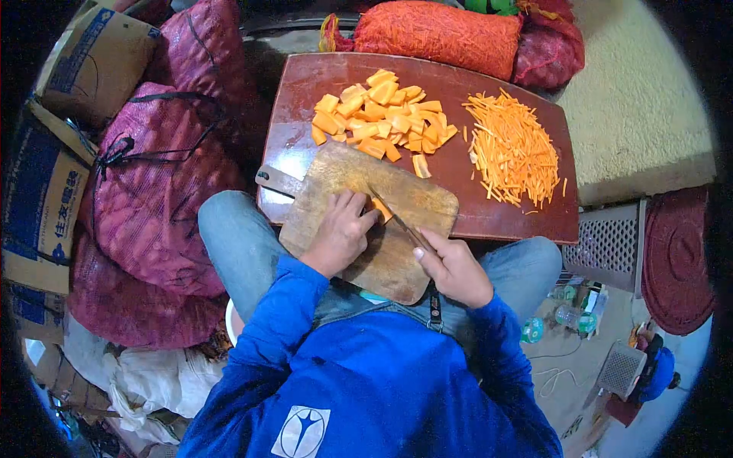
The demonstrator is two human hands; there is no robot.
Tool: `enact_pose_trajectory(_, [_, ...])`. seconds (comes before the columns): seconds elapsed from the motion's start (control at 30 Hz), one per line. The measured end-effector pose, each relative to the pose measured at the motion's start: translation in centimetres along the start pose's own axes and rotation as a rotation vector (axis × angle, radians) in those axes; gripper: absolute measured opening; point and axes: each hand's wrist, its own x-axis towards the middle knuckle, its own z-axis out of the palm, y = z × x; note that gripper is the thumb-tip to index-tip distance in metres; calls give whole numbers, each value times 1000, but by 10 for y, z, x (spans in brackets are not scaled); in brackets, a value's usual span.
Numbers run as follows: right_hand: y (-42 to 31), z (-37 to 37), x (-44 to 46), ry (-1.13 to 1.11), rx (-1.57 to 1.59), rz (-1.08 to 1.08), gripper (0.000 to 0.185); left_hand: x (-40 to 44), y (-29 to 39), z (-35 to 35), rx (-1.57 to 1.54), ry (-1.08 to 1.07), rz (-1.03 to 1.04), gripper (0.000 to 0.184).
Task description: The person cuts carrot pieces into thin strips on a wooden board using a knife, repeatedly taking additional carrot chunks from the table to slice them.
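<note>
A worn wooden cutting board lies tilted across the lap and the near edge of a red-brown table. My right hand grips a knife, its blade pointing up and to the left over the board. An orange piece lies beside the blade. My left hand is on the board with curled fingers close to that piece; what its fingertips press on is hidden. Thick orange chunks are heaped behind the board. Thin orange strips form a pile at the table's right.
Red mesh sacks and cardboard boxes stand at the left. A filled orange mesh bag lies behind the table. A metal blade sticks out left of the board. A grey crate is at the right.
</note>
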Motion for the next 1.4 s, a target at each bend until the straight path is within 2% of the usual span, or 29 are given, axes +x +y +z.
enact_pose_trajectory(0.03, [-2, 2, -2, 14, 34, 16, 40, 0, 1, -3, -7, 1, -3, 49])
enact_pose_trajectory(0.1, [-8, 5, -6, 24, 64, 36, 41, 0, 3, -8, 54, -23, 40, 33])
enact_pose_trajectory(0.2, [-13, 10, -12, 50, 45, 81, 42, 1, 4, -11, 78, -118, 53, 33])
enact_pose_trajectory(0.4, [-13, 11, -20, 14, -62, 19, 43, 5, 9, -17, 117, -169, 59, 26])
enact_pose_trajectory(0.5, [-25, 3, -19, -22, -128, 48, 39, 3, 8, -10, 64, -155, 39, 36])
enact_pose_trajectory(0.57, [-30, 5, -13, -75, -138, 223, 38, 6, 9, -14, 44, -166, 22, 34])
enact_pose_trajectory(0.6, [-27, 10, -7, -79, -136, 227, 38, 6, 11, -15, 19, -181, 14, 32])
enact_pose_trajectory(0.73, [-4, 22, 27, 9, -116, 19, 37, 5, 9, -7, -6, -115, 7, 31])
enact_pose_trajectory(0.77, [-3, 22, 31, 20, -95, -51, 38, 6, 9, -7, -14, -36, 27, 27])
enact_pose_trajectory(0.83, [-11, 17, 21, 20, -96, -23, 38, 5, 6, -7, -20, 45, 38, 24])
enact_pose_trajectory(0.9, [-23, 13, 5, 2, -94, 10, 39, 1, 5, -5, -61, -73, -27, 34])
enact_pose_trajectory(0.97, [-33, 9, -6, -69, -155, 191, 36, 0, 7, -6, -58, -118, -51, 35])
enact_pose_trajectory(1.03, [-20, 18, -2, -47, -159, 176, 35, 2, 8, -8, -56, -165, -59, 35])
enact_pose_trajectory(1.1, [-10, 29, 7, -14, -160, 168, 34, 2, 12, -9, 6, -88, -39, 36])
enact_pose_trajectory(1.17, [-5, 35, 28, 59, -126, -28, 37, 2, 12, -5, 5, -30, -38, 31])
enact_pose_trajectory(1.3, [-14, 20, 26, -26, -78, 56, 37, -1, 8, -2, 8, 77, -30, 28])
enact_pose_trajectory(1.4, [-19, 18, -3, 5, -49, 77, 37, 0, 9, -6, -6, -25, -78, 29])
